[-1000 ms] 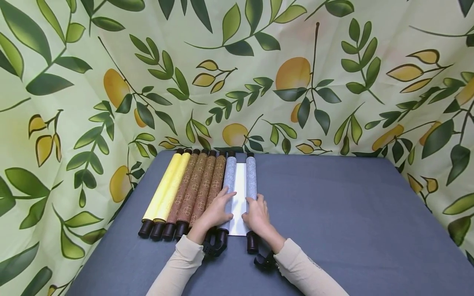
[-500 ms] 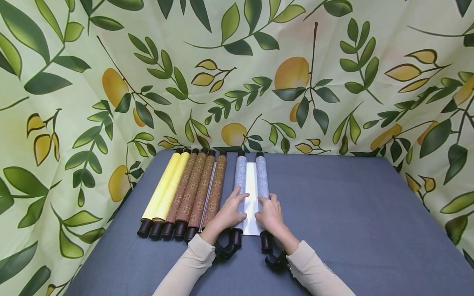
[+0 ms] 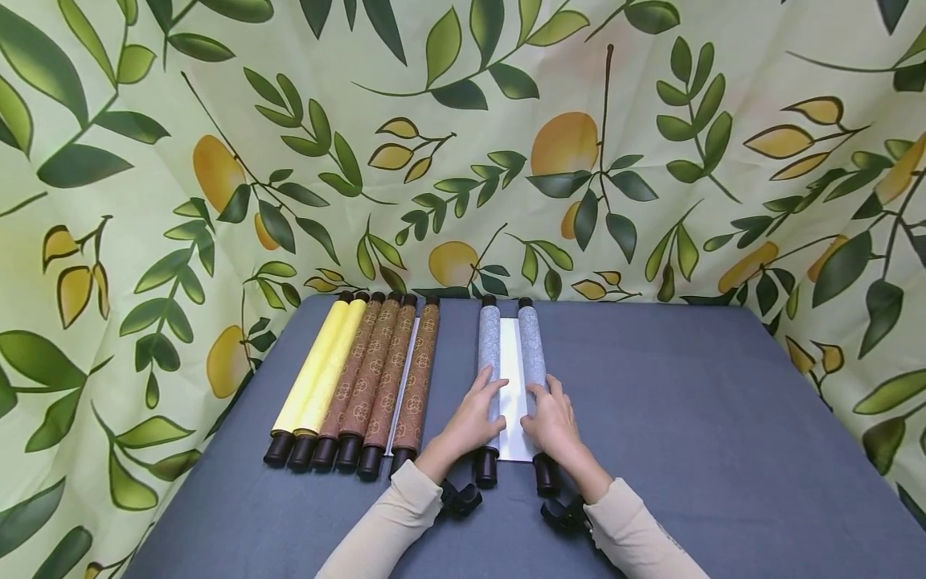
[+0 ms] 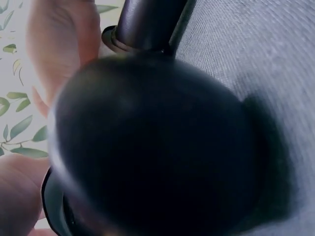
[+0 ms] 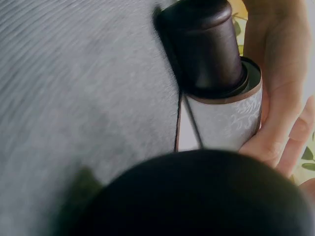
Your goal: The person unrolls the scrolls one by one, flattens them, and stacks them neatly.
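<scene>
A blue-grey hanging scroll [image 3: 489, 338] lies partly unrolled on the table, with a white strip [image 3: 510, 354] showing between its two rolls. My left hand [image 3: 472, 416] grips the left roll near its front end, thumb on the inner side. The right roll [image 3: 532, 342] is held the same way by my right hand [image 3: 555, 418]. Dark knobs [image 3: 485, 470] cap the rolls. In the right wrist view, fingers [image 5: 283, 93] lie along a patterned roll [image 5: 226, 120] with a dark knob [image 5: 209, 54]. Large blurred dark round shapes block much of both wrist views.
To the left, several brown patterned scroll rolls [image 3: 372, 362] lie side by side, the rightmost two split by a thin white strip [image 3: 402, 386]. Beyond them is a yellow scroll [image 3: 329, 362]. Blue-grey cloth [image 3: 687, 418] covers the table; a leaf-print curtain [image 3: 463, 161] hangs behind.
Both hands have moved right with the blue-grey scroll, away from the brown rolls it lay against. The rightmost brown roll has come apart slightly from its neighbour, exposing a white strip.
</scene>
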Motion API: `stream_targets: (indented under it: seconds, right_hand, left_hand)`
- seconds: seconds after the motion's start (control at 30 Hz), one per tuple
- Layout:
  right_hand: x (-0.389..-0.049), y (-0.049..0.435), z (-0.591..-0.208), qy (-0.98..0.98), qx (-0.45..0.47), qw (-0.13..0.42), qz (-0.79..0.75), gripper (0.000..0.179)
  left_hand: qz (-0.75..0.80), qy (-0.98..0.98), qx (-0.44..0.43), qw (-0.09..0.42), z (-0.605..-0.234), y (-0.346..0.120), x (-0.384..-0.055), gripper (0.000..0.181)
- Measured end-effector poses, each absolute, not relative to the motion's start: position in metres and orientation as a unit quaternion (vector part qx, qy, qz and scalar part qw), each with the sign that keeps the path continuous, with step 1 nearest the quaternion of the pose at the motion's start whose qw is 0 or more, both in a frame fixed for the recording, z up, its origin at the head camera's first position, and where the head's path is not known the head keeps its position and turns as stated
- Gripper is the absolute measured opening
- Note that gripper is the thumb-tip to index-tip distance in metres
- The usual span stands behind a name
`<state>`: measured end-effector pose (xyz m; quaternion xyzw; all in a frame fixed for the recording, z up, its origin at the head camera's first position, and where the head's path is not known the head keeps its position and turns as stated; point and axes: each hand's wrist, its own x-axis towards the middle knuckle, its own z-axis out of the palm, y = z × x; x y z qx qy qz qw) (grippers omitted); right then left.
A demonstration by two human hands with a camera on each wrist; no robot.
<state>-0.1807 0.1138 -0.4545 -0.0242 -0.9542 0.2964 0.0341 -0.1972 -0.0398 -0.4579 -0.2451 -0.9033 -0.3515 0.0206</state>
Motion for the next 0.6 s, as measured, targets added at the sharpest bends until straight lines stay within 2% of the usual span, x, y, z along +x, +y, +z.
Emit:
stream_targets:
  seconds: [0.6]
  right_hand:
    - [-0.176,0.121,-0.451,-0.954,0.022,0.056,0.295,0.049]
  left_hand:
    - [-0.352,-0.91,-0.217,-0.039,-0.459,-0.055,-0.196,0.065]
